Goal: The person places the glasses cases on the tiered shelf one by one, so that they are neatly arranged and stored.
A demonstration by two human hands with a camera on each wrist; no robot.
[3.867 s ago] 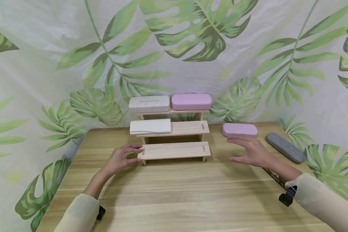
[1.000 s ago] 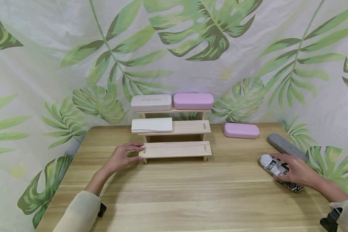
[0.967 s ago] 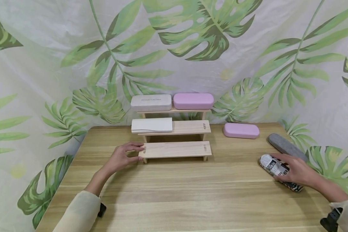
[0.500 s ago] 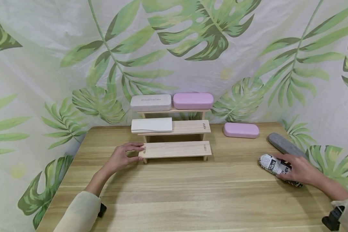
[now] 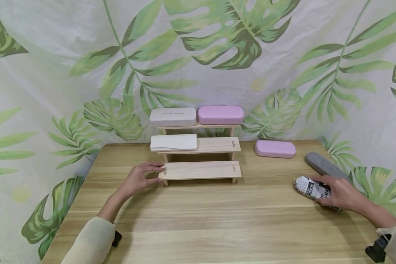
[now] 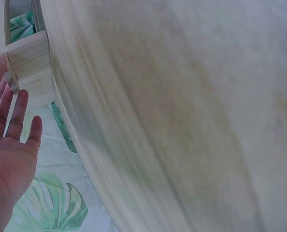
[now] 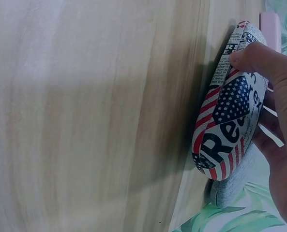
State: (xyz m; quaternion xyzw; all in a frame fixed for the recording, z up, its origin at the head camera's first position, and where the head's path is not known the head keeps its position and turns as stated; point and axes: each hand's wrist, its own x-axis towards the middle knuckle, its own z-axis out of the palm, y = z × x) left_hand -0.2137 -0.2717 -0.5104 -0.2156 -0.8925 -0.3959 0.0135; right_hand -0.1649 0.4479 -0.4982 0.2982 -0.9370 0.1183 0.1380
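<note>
At the table's right, my right hand [image 5: 343, 194] grips a newspaper-print glasses case [image 5: 311, 187] between thumb and fingers. The right wrist view shows a flag pattern and large letters on this glasses case [image 7: 230, 116], with the thumb on its near side. A shadow lies beside it; whether it touches the table I cannot tell. My left hand [image 5: 138, 179], fingers fairly straight, touches the left end of the lowest step of a three-tier wooden stand [image 5: 201, 170]. In the left wrist view, the fingers of this left hand [image 6: 12, 150] reach the stand's end [image 6: 32, 67].
A pale grey glasses case [image 5: 172, 117] and a pink one [image 5: 221, 115] sit on the top tier. The middle tier bears a white folded case [image 5: 173, 143] at its left. On the table [image 5: 198, 220] lie another pink case [image 5: 275, 149] and a dark grey case [image 5: 323, 163].
My right hand has moved from near the pink case to the newspaper-print glasses case and taken hold of it. The case has since shifted slightly in angle. My left hand stays at the stand.
</note>
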